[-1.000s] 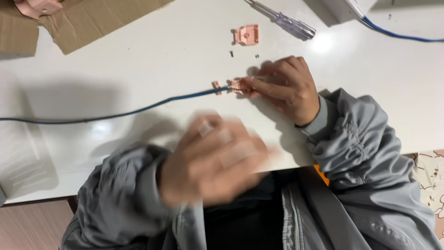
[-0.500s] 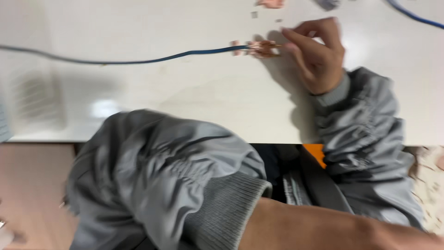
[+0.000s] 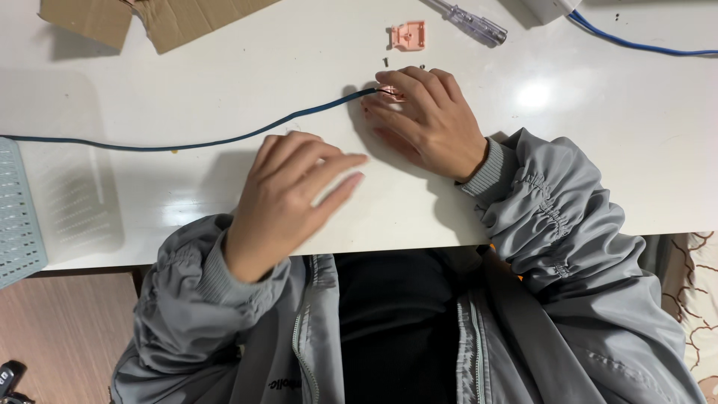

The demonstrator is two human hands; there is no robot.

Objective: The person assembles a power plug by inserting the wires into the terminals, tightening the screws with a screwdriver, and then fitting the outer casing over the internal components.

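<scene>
My right hand rests on the white table with its fingers pressed over the end of a dark blue cable, where a small pink part peeks out under the fingertips. The cable runs left across the table. My left hand hovers flat just above the table near its front edge, fingers together and extended, holding nothing. A pink plastic cover piece lies above the right hand, with tiny dark screws beside it.
A screwdriver with a clear handle lies at the top. Torn cardboard sits at the top left, a light blue perforated basket at the left edge, and a second blue cable at the top right.
My left hand dropped out of sight below the table edge, then came back up over the table. My right hand stayed on the cable end.
</scene>
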